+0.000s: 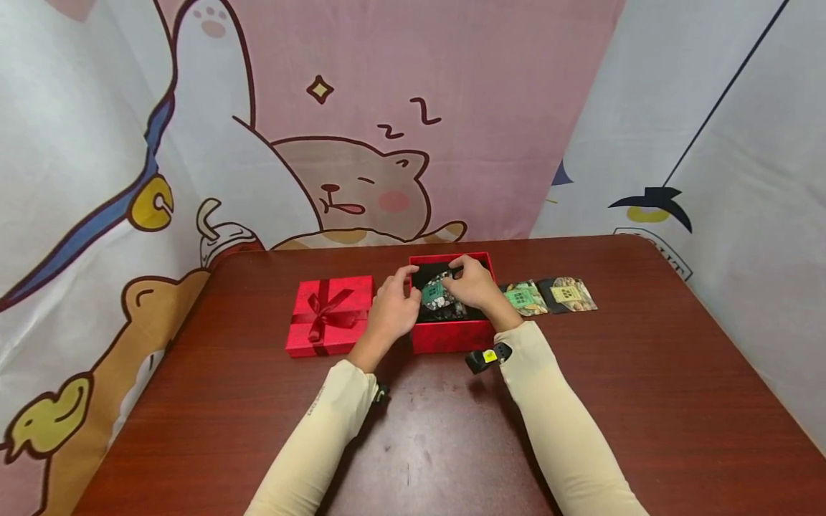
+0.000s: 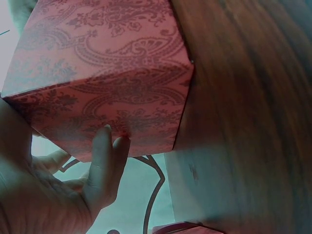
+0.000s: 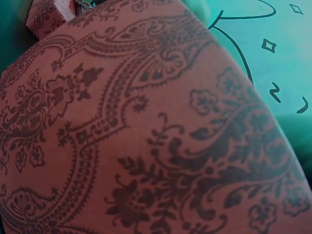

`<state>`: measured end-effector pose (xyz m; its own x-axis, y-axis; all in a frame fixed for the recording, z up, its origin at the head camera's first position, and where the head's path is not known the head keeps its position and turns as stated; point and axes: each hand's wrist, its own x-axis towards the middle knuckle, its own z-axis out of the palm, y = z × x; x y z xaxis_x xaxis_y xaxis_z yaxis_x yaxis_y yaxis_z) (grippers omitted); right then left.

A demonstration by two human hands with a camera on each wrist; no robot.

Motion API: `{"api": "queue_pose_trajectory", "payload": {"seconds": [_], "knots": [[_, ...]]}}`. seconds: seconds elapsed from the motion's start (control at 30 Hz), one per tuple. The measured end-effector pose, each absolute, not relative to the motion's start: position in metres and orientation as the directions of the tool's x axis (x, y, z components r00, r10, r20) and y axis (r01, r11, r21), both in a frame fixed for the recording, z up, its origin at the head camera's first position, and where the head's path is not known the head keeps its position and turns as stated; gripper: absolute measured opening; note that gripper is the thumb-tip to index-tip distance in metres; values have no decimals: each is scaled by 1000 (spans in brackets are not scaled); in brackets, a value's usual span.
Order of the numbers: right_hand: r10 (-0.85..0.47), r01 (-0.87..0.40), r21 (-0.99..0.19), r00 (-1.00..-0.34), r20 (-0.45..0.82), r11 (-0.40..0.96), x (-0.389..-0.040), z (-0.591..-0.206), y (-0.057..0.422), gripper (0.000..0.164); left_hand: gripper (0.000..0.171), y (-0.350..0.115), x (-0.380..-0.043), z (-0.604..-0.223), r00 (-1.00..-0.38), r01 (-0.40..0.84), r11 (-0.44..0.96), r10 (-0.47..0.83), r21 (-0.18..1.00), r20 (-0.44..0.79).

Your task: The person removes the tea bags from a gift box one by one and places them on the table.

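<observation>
A red box (image 1: 452,337) stands without its lid on the table, its inside dark. In it lies a dark floral packet (image 1: 437,292) with a teal label, tilted. My right hand (image 1: 476,285) reaches over the box's right wall, thumb on the packet's right edge; its other fingertips are partly hidden. My left hand (image 1: 395,304) is at the left wall, index finger by the rim and thumb near the packet's left edge. In the left wrist view, fingers (image 2: 101,158) of that hand lie along the box's patterned outer side. The patterned box wall (image 3: 122,126) fills most of the right wrist view.
To the left lies the red lid (image 1: 303,337) with a dark red ribbon bow (image 1: 328,313). Right of the box are a green-labelled packet (image 1: 524,297) and a yellow-labelled packet (image 1: 569,294). A cartoon-printed cloth (image 1: 503,143) hangs behind the brown table (image 1: 426,444).
</observation>
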<state>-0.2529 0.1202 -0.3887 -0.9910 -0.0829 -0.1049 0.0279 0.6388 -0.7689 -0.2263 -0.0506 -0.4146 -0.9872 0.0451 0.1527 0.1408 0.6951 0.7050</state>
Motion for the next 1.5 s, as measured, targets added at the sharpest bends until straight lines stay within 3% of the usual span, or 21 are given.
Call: {"api": "queue_pose_trajectory", "payload": {"seconds": [0.7,1.5], "knots": [[-211,-47,-798,-972,-101,601,-255,-391,116,38,44,-53,-225,-412,-989,130,687,37,715,144],[-157,-73,-852,-988,-10,518,-244,-377,135,35,43,-51,-224,-413,-986,148,690,44,708,163]]}}
